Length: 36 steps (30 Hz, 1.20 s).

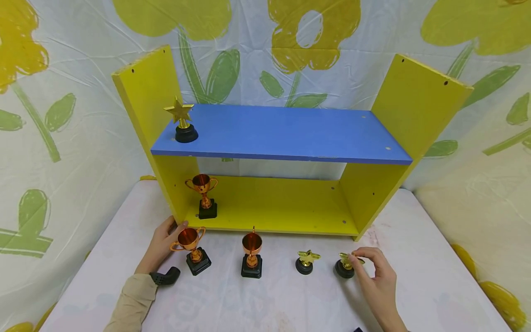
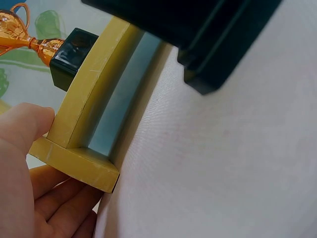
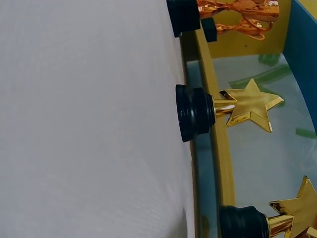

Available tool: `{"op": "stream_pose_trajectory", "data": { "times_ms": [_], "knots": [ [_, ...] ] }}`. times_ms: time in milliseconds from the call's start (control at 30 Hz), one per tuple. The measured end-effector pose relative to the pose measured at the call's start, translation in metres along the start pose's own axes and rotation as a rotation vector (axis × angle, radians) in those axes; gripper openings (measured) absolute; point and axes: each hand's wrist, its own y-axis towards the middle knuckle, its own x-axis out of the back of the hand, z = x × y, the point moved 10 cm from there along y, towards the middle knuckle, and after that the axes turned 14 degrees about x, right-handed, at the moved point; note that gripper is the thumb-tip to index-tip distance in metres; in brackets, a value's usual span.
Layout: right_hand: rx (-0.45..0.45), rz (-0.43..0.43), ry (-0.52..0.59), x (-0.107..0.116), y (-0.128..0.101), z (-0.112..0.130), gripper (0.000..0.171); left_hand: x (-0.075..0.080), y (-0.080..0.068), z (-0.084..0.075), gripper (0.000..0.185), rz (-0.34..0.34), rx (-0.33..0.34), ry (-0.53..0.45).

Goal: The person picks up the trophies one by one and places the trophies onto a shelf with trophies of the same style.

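- Backdrop (image 1: 249,27): pale cloth, yellow flowers, rising behind the shelf.
- Tabletop (image 1: 282,299): white-covered; bears the shelf and four trophies in front of it.
- Shelf (image 1: 415,103): yellow sides, blue upper board (image 1: 282,131), yellow bottom board (image 1: 274,203).
- Left hand (image 1: 159,244): grips shelf's front left lower corner, thumb on the inner side, fingers curled outside.
- Right hand (image 1: 376,276): thumb and forefinger nearly closed, pinching right star by its top.
- Copper cups, black bases: shelf cup (image 1: 207,209) on bottom board near left wall; left cup (image 1: 198,261) near left hand; middle cup (image 1: 251,266) to its right.
- Gold stars, black bases: upper star (image 1: 179,112) at upper board's left end; middle star (image 1: 304,266) on tabletop; right star (image 1: 344,269) beyond it, base apparently just clear of tabletop.
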Motion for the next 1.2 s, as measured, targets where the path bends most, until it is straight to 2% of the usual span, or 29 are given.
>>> {"op": "stream_pose_trajectory", "data": {
  "times_ms": [200,500,867,1200],
  "knots": [
    [0.019,-0.012,-0.001,-0.001,0.012,0.015,0.027,0.000,0.000,0.000,0.061,0.013,0.008,-0.007],
    [0.025,-0.015,0.000,0.000,0.007,0.001,0.031,0.000,0.001,0.000,0.061,0.021,0.016,-0.024],
    [0.019,-0.011,-0.014,0.004,0.016,0.001,0.032,0.000,-0.002,0.001,0.061,0.011,0.003,-0.021],
    [0.069,-0.039,0.009,0.007,0.027,0.004,0.030,0.000,-0.002,-0.002,0.059,0.000,-0.009,-0.033]
  ]
}}
